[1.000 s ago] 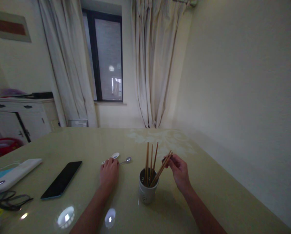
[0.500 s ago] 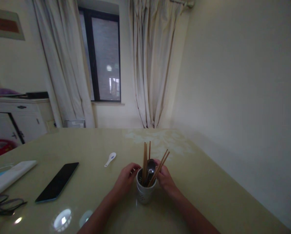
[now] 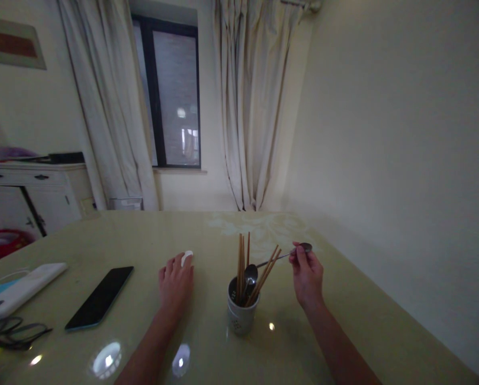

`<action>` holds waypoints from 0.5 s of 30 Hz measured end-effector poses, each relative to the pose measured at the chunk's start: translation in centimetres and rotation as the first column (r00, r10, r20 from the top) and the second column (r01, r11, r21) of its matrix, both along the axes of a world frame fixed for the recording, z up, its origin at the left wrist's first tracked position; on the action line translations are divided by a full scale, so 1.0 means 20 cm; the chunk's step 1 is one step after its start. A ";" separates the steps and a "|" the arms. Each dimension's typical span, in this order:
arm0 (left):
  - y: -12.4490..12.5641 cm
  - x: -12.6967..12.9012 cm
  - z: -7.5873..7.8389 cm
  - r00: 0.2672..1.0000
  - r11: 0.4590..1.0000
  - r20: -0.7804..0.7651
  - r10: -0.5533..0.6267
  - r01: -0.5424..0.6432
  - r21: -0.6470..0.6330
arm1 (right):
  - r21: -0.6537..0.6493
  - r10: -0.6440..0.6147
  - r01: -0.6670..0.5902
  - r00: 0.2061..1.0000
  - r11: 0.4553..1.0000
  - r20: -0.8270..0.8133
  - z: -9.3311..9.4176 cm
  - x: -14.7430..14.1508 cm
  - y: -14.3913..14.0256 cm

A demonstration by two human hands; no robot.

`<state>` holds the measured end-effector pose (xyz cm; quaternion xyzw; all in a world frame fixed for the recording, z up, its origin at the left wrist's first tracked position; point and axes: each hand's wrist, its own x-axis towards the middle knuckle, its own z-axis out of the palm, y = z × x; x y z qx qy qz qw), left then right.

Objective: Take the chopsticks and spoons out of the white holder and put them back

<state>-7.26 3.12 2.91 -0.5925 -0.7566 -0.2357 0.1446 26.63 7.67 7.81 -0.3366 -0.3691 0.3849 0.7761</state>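
Observation:
My right hand (image 3: pixel 307 275) pinches a metal spoon (image 3: pixel 304 247) near its bowl, out to the right of the cup. That spoon's thin handle slants left and down behind the chopsticks toward the cup. In the grey patterned cup (image 3: pixel 242 318) stand several wooden chopsticks (image 3: pixel 240 262) and another metal spoon (image 3: pixel 250 275), bowl up. Left of the cup, my left hand (image 3: pixel 176 280) lies palm down on the table with its fingers closed over a small white spoon (image 3: pixel 187 256). Only part of the white spoon shows past the fingers; its handle is hidden.
A dark phone (image 3: pixel 100 298) lies on the glossy table (image 3: pixel 207 353) to the left. Farther left are a white flat device (image 3: pixel 26 291) and a coiled dark cable (image 3: pixel 13 334). A wall (image 3: pixel 403 214) borders the table on the right; curtains (image 3: pixel 243 133) hang behind.
Both hands have left the cup. My left hand moved left onto the white spoon. My right hand moved right and up, and now holds a metal spoon at the bowl end.

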 end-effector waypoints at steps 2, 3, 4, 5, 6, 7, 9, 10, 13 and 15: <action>0.00 -0.04 -0.02 0.998 0.998 -0.029 0.053 -0.055 -0.041 | 0.005 0.037 -0.036 0.999 0.999 -0.038 0.02 0.01 -0.01; 0.00 -0.06 -0.03 0.998 0.996 -0.019 0.057 -0.058 -0.065 | 0.009 0.060 -0.059 0.998 0.998 -0.035 0.03 0.00 -0.01; 0.01 -0.07 -0.03 0.999 0.995 0.005 0.049 -0.048 -0.086 | 0.014 0.084 -0.084 0.996 0.996 -0.021 0.03 -0.01 -0.02; 0.02 -0.09 -0.03 0.999 0.995 0.042 0.034 -0.030 -0.100 | 0.019 0.109 -0.109 0.994 0.994 0.002 0.03 -0.02 -0.03; 0.02 -0.10 -0.04 0.995 0.994 0.093 0.017 -0.008 -0.105 | 0.025 0.130 -0.130 0.991 0.991 0.035 0.04 -0.03 -0.04; 0.03 -0.10 -0.04 0.989 0.995 0.151 0.002 0.014 -0.103 | 0.029 0.144 -0.147 0.986 0.989 0.078 0.03 -0.05 -0.05; 0.05 -0.11 -0.04 0.968 0.995 0.248 -0.023 0.046 -0.086 | 0.035 0.171 -0.180 0.966 0.983 0.193 0.03 -0.07 -0.08; 0.06 -0.11 -0.04 0.959 0.995 0.280 -0.034 0.058 -0.076 | 0.039 0.185 -0.202 0.947 0.979 0.263 0.02 -0.09 -0.09; 0.07 -0.09 -0.04 0.942 0.994 0.329 -0.070 0.094 -0.057 | 0.048 0.241 -0.301 0.839 0.953 0.487 0.00 -0.12 -0.15; 0.08 -0.07 -0.05 0.927 0.993 0.365 -0.088 0.112 -0.045 | 0.051 0.252 -0.342 0.779 0.938 0.574 -0.02 -0.14 -0.18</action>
